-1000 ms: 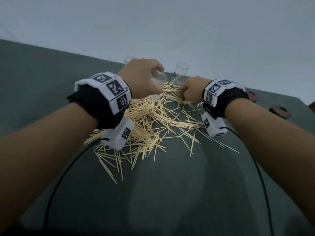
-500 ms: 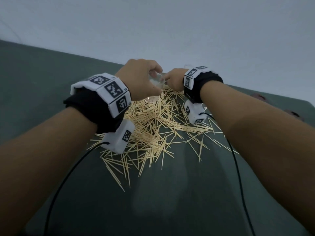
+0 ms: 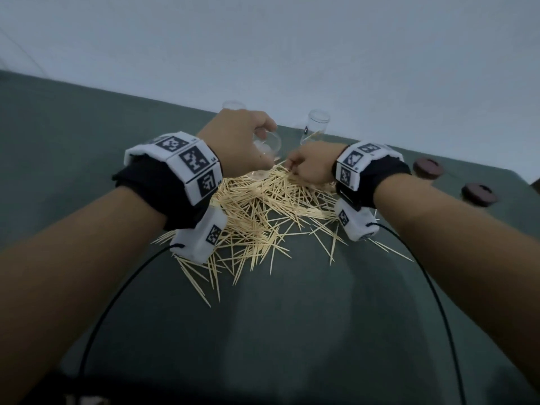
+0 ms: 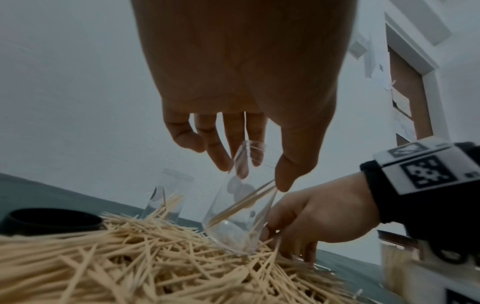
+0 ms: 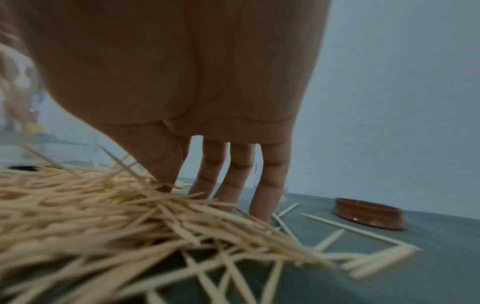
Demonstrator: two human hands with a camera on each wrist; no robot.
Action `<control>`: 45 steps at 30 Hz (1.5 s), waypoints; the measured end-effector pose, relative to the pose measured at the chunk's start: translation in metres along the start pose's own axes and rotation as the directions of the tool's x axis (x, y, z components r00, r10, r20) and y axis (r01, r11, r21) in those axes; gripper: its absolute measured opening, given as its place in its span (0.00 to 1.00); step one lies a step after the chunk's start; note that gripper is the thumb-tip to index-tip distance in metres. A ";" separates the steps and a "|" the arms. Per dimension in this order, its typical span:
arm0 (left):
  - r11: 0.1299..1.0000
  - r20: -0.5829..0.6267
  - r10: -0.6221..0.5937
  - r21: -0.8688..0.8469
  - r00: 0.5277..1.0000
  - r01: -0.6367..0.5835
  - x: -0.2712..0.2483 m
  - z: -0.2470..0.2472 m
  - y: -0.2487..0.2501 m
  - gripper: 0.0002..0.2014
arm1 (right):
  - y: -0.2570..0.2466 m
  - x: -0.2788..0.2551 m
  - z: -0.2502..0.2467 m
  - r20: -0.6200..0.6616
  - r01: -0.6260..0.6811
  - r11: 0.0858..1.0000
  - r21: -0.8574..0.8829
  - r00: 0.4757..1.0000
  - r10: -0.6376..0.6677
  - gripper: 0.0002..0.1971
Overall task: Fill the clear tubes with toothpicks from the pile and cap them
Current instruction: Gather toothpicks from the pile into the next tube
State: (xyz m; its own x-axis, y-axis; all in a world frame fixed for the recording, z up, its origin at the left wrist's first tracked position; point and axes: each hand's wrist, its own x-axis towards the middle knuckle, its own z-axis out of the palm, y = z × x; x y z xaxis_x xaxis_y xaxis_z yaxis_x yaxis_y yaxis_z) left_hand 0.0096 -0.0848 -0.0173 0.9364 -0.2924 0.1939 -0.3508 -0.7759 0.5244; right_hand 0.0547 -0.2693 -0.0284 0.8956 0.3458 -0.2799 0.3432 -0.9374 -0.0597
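Observation:
My left hand (image 3: 248,141) grips a clear tube (image 3: 270,146) by its upper part and holds it tilted, base on the toothpick pile (image 3: 263,211). In the left wrist view a few toothpicks (image 4: 246,202) lean inside this tube (image 4: 233,226), between my thumb and fingers (image 4: 223,160). Just right of the tube, my right hand (image 3: 295,171) reaches down into the pile. Its thumb and forefinger meet among the toothpicks (image 5: 166,185) and pinch some. The other fingers (image 5: 267,185) point down to the table.
Two more clear tubes (image 3: 233,106) (image 3: 317,125) stand behind the hands by the table's far edge. Two brown caps (image 3: 428,168) (image 3: 479,194) lie to the right, and a dark cap (image 4: 52,220) lies left of the pile. Loose toothpicks spread toward me.
Half a second ago my right hand was up at the tube's mouth. It has come back down onto the pile to the tube's right. My left hand still holds the tube.

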 end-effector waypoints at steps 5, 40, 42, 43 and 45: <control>1.000 0.010 0.016 -0.002 1.000 -0.016 -0.008 0.003 0.007 0.25 | 0.018 -0.028 -0.001 -0.019 -0.043 0.996 0.078 0.999 0.045 0.14; 0.985 0.082 0.141 0.083 0.987 -0.148 -0.040 0.011 0.033 0.28 | 0.055 -0.131 0.030 0.004 -0.254 0.967 0.001 0.967 0.254 0.06; 0.984 0.070 0.146 0.090 0.987 -0.153 -0.041 0.009 0.033 0.28 | 0.044 -0.120 0.033 -0.078 -0.190 0.981 0.042 0.978 0.193 0.06; 0.984 0.067 0.148 0.093 0.987 -0.154 -0.041 0.008 0.032 0.28 | 0.040 -0.115 0.034 -0.101 -0.172 0.983 0.068 0.979 0.178 0.06; 0.984 0.065 0.151 0.090 0.986 -0.156 -0.041 0.006 0.030 0.29 | 0.038 -0.106 0.032 -0.150 -0.173 0.978 0.118 0.970 0.190 0.07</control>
State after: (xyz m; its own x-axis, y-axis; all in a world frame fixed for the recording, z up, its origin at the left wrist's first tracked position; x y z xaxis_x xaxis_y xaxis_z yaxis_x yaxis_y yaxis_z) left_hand -0.0398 -0.0996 -0.0143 0.8706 -0.4418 0.2168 -0.4918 -0.7676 0.4109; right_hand -0.0359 -0.3432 -0.0321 0.9766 0.1639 -0.1392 0.1472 -0.9815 -0.1228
